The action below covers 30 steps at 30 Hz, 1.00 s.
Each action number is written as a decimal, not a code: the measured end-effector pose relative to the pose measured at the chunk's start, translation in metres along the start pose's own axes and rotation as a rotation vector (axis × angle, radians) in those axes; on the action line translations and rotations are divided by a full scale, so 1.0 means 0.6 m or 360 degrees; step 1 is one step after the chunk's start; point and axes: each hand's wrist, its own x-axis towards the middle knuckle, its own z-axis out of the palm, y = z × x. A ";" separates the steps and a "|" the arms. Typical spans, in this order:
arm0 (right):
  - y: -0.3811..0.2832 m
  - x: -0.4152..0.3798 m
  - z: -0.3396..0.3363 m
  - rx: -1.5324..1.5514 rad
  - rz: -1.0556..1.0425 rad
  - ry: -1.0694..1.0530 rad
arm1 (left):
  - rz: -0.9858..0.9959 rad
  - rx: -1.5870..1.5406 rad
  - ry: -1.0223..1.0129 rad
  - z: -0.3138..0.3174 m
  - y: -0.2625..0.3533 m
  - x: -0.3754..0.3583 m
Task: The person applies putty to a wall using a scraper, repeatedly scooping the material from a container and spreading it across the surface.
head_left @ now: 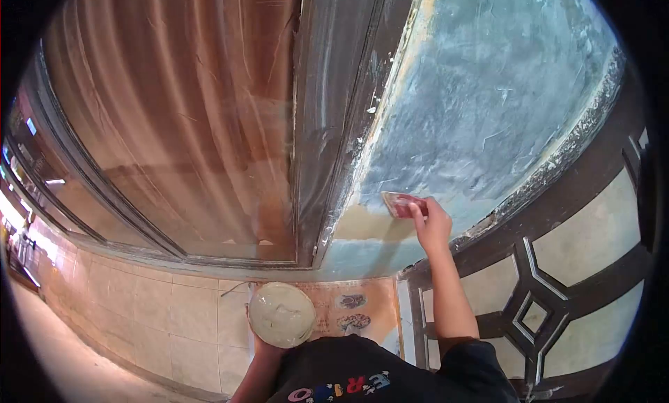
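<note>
My right hand is closed around a reddish putty spreader, its flat blade against or very near the wall. Around it the wall is patchy blue-grey, with a beige smear just left of and below the spreader. Low in front of my body, a round tub holds pale grey-green putty with an uneven, stirred surface. My left hand supports the tub from beneath at its near side; most of its fingers are hidden under it.
A dark wooden frame borders the wall on the left, beside glass with a brown curtain. To the right stands a dark door with pale panels. Below are floor tiles and a mat with a pair of slippers.
</note>
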 end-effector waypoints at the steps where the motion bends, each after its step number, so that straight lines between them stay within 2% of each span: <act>1: -0.006 -0.002 -0.014 0.0053 0.0010 -0.0085 | -0.0008 -0.0053 -0.0005 0.006 0.004 0.001; 3: -0.017 -0.019 -0.020 0.0061 -0.0057 -0.0289 | 0.0023 -0.0008 -0.0032 0.000 0.003 0.005; 4: -0.022 -0.028 -0.011 0.0060 -0.0051 -0.0285 | 0.0048 0.0035 -0.0056 -0.003 0.003 0.007; 6: -0.028 -0.043 0.019 -0.0309 -0.0604 -0.0418 | 0.0042 0.0116 -0.0032 -0.002 0.001 0.011; 10: -0.042 -0.024 0.064 -0.0422 -0.0728 -0.0410 | 0.0030 0.0279 -0.0087 0.020 -0.005 0.018; 12: -0.056 0.008 0.062 -0.0635 -0.0919 -0.0385 | 0.0022 0.0268 -0.0080 0.016 -0.009 0.020; 13: -0.068 0.029 0.037 -0.0573 -0.1011 -0.0289 | 0.0022 0.0255 -0.0073 0.021 -0.008 0.021; 16: -0.108 0.062 -0.037 -0.0584 -0.0882 -0.0215 | -0.0079 -0.0008 -0.0022 0.059 -0.005 0.004; 20: -0.138 0.061 -0.092 -0.0470 -0.0846 -0.0265 | -0.0024 0.0076 -0.0005 0.048 -0.004 0.008; 21: -0.137 0.052 -0.089 -0.0331 -0.0937 -0.0336 | -0.0005 0.0117 0.0005 0.042 -0.005 0.009; 22: -0.133 0.040 -0.083 -0.0192 -0.1024 -0.0406 | 0.0012 0.0158 0.0015 0.037 -0.006 0.009; 26: -0.057 -0.028 0.040 -0.0228 -0.1199 -0.0560 | -0.0014 0.0076 0.0073 0.024 -0.009 0.010; 28: -0.020 -0.050 0.100 -0.0238 -0.1151 -0.0603 | 0.0011 0.0216 0.0019 0.012 -0.009 0.013; 30: -0.016 -0.051 0.110 -0.0241 -0.1103 -0.0642 | 0.0030 0.0210 0.0002 0.018 -0.012 0.008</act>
